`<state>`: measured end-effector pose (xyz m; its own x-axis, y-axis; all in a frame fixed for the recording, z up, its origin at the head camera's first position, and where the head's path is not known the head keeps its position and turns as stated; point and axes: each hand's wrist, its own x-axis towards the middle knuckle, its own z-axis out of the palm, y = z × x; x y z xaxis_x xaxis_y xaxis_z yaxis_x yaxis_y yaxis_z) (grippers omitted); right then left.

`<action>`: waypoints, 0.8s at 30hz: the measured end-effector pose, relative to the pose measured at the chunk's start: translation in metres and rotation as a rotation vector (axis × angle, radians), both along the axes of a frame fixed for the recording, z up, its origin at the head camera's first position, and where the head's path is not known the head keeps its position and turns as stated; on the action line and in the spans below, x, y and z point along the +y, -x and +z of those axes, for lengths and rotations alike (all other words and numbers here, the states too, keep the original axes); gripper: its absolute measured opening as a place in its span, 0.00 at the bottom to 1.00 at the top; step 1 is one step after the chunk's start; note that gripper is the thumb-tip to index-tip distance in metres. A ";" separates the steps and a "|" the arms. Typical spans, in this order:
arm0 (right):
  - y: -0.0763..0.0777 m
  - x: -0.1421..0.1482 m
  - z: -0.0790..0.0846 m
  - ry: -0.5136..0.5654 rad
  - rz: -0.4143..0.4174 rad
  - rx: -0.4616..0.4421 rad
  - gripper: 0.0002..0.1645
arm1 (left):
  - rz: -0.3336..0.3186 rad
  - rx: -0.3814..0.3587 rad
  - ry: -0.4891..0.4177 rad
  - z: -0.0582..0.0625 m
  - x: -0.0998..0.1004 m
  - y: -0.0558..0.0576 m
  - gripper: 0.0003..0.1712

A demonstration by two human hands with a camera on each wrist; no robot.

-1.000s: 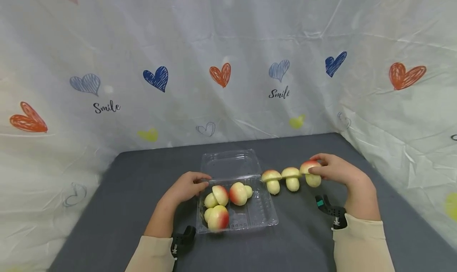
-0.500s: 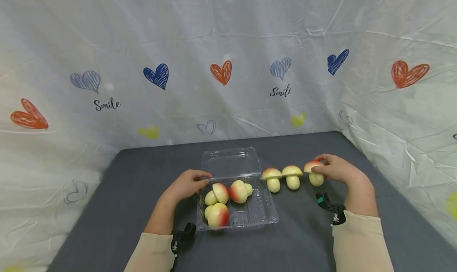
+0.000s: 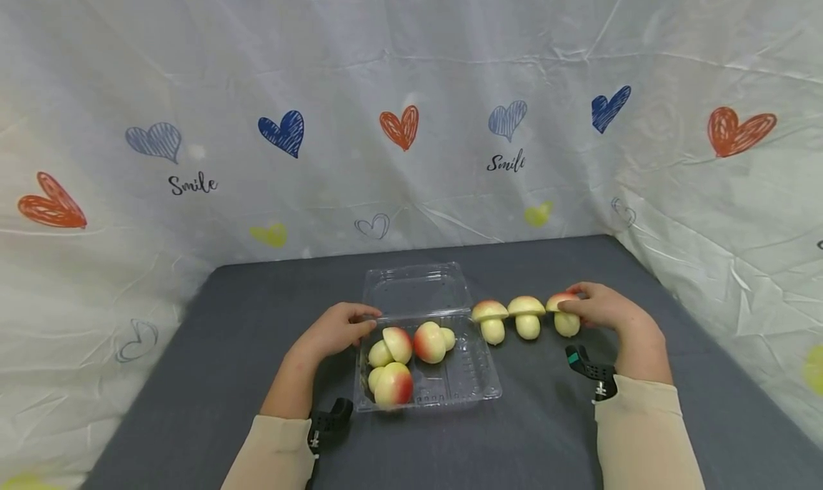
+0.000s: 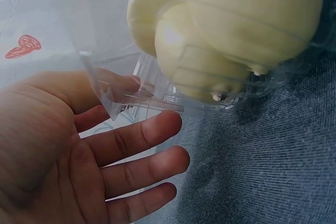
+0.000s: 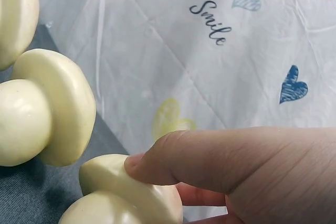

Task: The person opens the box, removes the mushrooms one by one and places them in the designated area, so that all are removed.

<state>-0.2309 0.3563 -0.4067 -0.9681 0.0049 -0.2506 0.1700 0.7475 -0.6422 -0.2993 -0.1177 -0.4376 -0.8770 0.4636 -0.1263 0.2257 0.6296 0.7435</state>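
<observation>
My right hand (image 3: 607, 308) pinches the red-and-cream cap of a toy mushroom (image 3: 566, 323) at the right end of a short row; thumb (image 5: 157, 163) on the cap in the right wrist view. To its left stand two more mushrooms, one in the middle (image 3: 527, 318) and one beside the box (image 3: 491, 322). My left hand (image 3: 334, 331) holds the back left corner of an open clear plastic box (image 3: 466, 376) between thumb and forefinger, its other fingers (image 4: 149, 169) loosely extended. Three mushrooms lie inside: back left (image 3: 392, 346), front left (image 3: 393, 384) and back middle (image 3: 432, 342).
The box's clear lid (image 3: 416, 290) lies folded back behind it. Everything rests on a dark grey cloth-covered table (image 3: 257, 318). A white curtain (image 3: 437, 68) printed with hearts hangs behind and at both sides.
My right hand first shifts the end mushroom to the right, opening a gap in the row, then a little back to the left. The left hand stays at the box corner.
</observation>
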 end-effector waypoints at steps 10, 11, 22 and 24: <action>0.001 -0.005 0.004 -0.027 0.004 -0.061 0.44 | 0.002 -0.002 0.012 0.000 0.000 0.000 0.19; 0.001 -0.006 0.004 -0.030 0.005 -0.063 0.44 | 0.001 -0.001 0.012 0.000 0.000 0.000 0.19; -0.007 -0.012 0.021 -0.136 0.016 -0.021 0.51 | 0.001 -0.006 0.009 -0.002 -0.001 0.003 0.19; -0.008 -0.015 0.024 -0.136 0.025 -0.002 0.53 | 0.002 -0.006 0.008 -0.003 -0.001 0.003 0.19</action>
<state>-0.2225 0.3410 -0.3825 -0.9678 0.0144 -0.2514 0.1512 0.8316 -0.5344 -0.3020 -0.1190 -0.4402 -0.8771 0.4610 -0.1352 0.2203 0.6360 0.7396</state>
